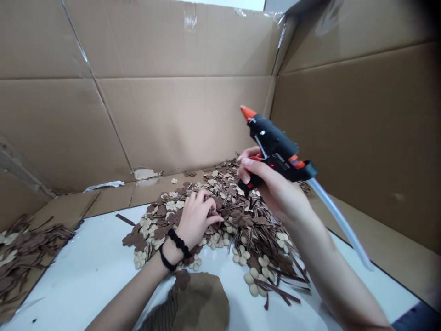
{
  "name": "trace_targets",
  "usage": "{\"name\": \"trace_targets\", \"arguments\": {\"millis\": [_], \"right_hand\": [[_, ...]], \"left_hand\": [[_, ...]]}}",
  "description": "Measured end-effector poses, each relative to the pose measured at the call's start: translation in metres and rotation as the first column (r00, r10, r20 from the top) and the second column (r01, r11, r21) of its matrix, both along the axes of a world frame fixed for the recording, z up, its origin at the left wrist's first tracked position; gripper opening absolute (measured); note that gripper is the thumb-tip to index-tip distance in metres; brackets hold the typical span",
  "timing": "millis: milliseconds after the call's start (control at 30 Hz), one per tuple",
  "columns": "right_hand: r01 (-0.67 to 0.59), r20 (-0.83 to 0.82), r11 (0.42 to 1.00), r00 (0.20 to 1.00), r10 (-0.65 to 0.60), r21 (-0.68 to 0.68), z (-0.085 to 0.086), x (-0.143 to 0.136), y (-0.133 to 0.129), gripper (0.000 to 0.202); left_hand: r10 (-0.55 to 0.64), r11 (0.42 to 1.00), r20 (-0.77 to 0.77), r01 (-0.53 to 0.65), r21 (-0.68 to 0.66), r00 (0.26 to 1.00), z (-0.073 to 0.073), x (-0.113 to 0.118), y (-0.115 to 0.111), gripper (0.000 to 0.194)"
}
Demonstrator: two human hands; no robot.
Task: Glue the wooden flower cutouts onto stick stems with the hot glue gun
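My left hand, with black bands at its wrist, rests on a heap of flower cutouts in dark brown and cream. Its fingers curl down among the pieces, and the thumb stands apart from them. In my right hand, raised above the heap, is a black glue gun with an orange nozzle pointing up and left. A pale glue stick sticks out of its rear. Thin brown strips lie mixed with the flowers. Close to me is a round brown piece beside ribbed dark material.
Tall cardboard walls enclose the white work surface at the back and right. More brown strips and cutouts are piled at the left. A white scrap lies near the back wall.
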State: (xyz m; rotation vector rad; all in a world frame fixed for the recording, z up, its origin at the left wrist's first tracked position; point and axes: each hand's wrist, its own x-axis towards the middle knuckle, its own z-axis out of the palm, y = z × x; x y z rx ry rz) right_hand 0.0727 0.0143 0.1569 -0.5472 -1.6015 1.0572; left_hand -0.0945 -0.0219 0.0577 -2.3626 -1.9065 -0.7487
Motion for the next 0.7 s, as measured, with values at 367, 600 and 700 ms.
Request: {"name": "trace_targets", "arguments": {"millis": [367,600,700], "right_hand": [[-0.269,0.340,0.958,0.914,0.222,0.096,-0.020,-0.025,-0.012,0.029],[-0.194,0.180,0.978,0.967,0.179,0.071,-0.025,-0.028,-0.013,0.025],[-0.167,0.053,0.986,0.985,0.165,0.018,-0.025,-0.031,-0.019,0.024]], "left_hand": [[0.108,0.991,0.187,-0.121,0.054,0.976,0.072,-0.009,-0.053,0.012],[0.012,0.988,0.462,-0.082,0.132,0.887,0.080,-0.014,-0.054,0.017],[-0.022,0.994,0.624,-0.051,0.099,0.781,0.085,-0.017,-0.054,0.019]]}}
